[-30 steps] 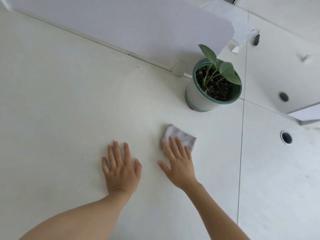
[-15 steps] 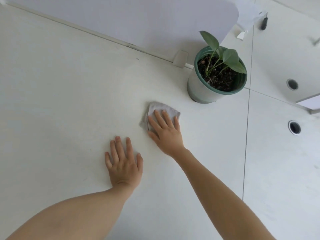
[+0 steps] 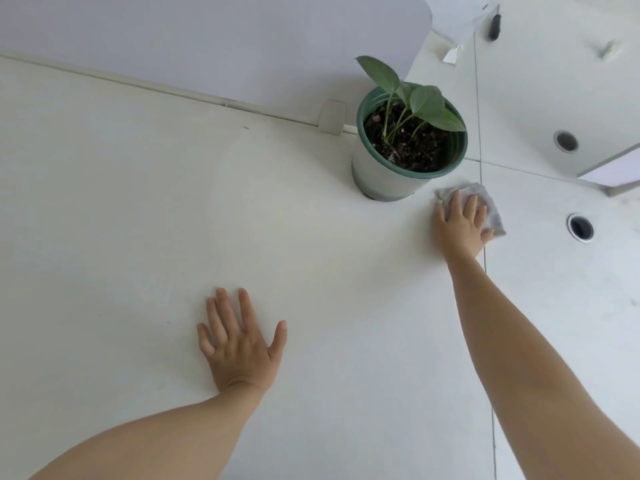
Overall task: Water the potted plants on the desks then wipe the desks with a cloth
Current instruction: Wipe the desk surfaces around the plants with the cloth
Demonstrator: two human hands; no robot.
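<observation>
The gray cloth point(image 3: 490, 211) lies flat on the white desk point(image 3: 138, 220), right on the thin line where two desks meet. The right hand point(image 3: 462, 227) lies on top of it, fingers a little spread and pressed down flat, so only the far edge and right side of the cloth peek out. Just beside the hand, to its left, stands the potted plant point(image 3: 405, 143) in a green pot with dark soil and a few big leaves. The pot is close to the cloth but not touching it. Behind the pot is a white divider panel point(image 3: 207, 39) with a small clip point(image 3: 333, 116) at its foot. To the right of the cloth is a round cable hole point(image 3: 580, 227), and another hole point(image 3: 566, 141) farther back. A small dark thing point(image 3: 494, 26) sits far away; it is too blurry to tell what it is. The left hand point(image 3: 239, 344) rests flat on the desk, fingers spread, well apart from the cloth and holding nothing.
</observation>
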